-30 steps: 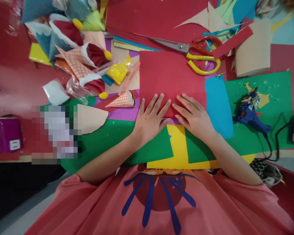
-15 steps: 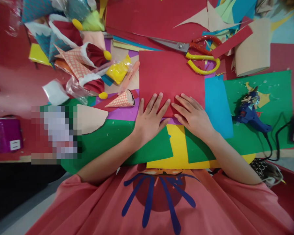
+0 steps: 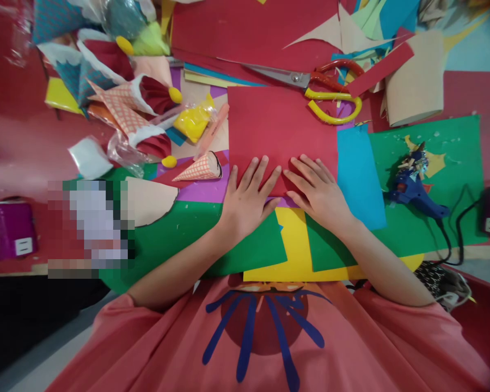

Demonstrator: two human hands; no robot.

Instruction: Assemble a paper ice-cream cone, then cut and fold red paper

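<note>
Under the fingers of both hands lies a red sheet (image 3: 281, 128), flat on the cluttered counter (image 3: 20, 141). The left hand (image 3: 247, 198) rests palm down on the sheet's near edge, its fingers (image 3: 255, 171) spread flat and holding nothing, only pressing the paper. The right hand (image 3: 316, 190) lies just beside it, also palm down, fingers (image 3: 306, 169) stretched out flat across the same near edge and angled toward the left hand; the fingertips of the two hands nearly meet.

Beyond the fingertips the sheet runs away to the scissors (image 3: 322, 90), whose yellow and red handles touch its far right corner. To the right of the right fingers a blue sheet (image 3: 359, 174) lies against the red one, and farther right a glue gun (image 3: 412, 188) sits on a green sheet (image 3: 453, 163), its cord trailing off toward the counter's edge. Under the wrists lie another green sheet (image 3: 196, 228) and a yellow sheet (image 3: 296, 245). To the left of the left fingers a small checked paper cone (image 3: 198, 169) lies on its side on purple paper (image 3: 206, 190), near but not touching the hand. Farther left and beyond it sits a heap of larger cones (image 3: 122, 103) and a yellow bag (image 3: 194, 120).
</note>
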